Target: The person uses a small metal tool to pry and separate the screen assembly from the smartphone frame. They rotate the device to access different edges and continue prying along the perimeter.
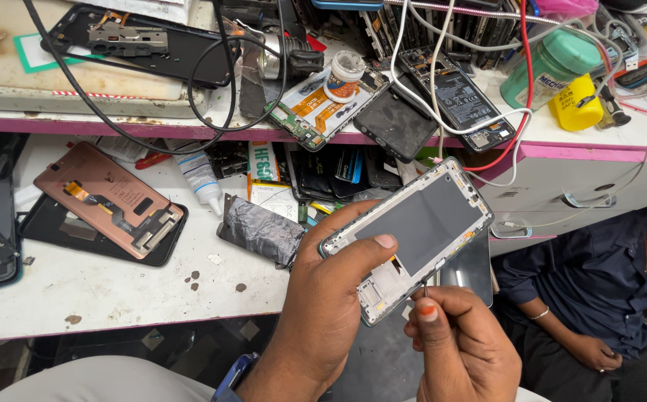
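Observation:
My left hand (327, 305) grips an opened phone frame (413, 231), its bare grey inside facing up, thumb laid across the lower edge. My right hand (461, 346) is pinched on a thin metal tool (424, 292) whose tip touches the frame's lower end. Both are held in front of the white worktable's edge, above my lap.
On the white table (115, 290) lie a copper-backed display panel (107, 199), a foil-wrapped battery (260, 231), a glue tube (201, 179) and loose parts. The pink-edged shelf (152, 126) carries stripped phones, cables, a green jar (558, 63) and a yellow bottle (575, 104). A seated person in dark blue (599, 298) is at right.

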